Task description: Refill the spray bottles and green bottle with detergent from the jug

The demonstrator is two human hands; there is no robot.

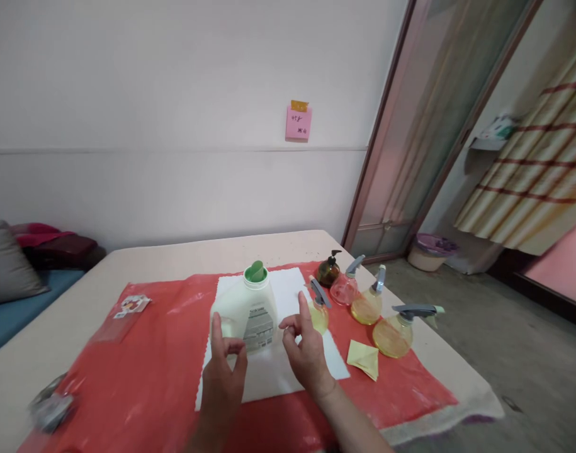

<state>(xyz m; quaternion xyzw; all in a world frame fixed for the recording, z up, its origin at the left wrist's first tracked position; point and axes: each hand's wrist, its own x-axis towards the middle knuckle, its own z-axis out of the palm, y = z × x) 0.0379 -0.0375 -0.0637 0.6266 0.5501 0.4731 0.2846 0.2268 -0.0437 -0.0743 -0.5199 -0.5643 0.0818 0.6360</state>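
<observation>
A pale green jug (pixel 248 311) with a green cap stands upright on a white paper sheet (pixel 292 286) laid over a red plastic cover (pixel 150 352). My left hand (pixel 226 380) hovers just in front of the jug, fingers apart, holding nothing. My right hand (pixel 306 349) is raised to the jug's right, fingers loosely spread and empty, close to a small yellow spray bottle (pixel 318 309).
To the right stand a dark pump bottle (pixel 328 269), a pink spray bottle (pixel 346 286) and two yellow spray bottles (pixel 369 302) (pixel 396 330). A folded yellow cloth (pixel 364 358) lies near them. A small packet (pixel 131 306) and a blurred grey object (pixel 51 406) lie at left.
</observation>
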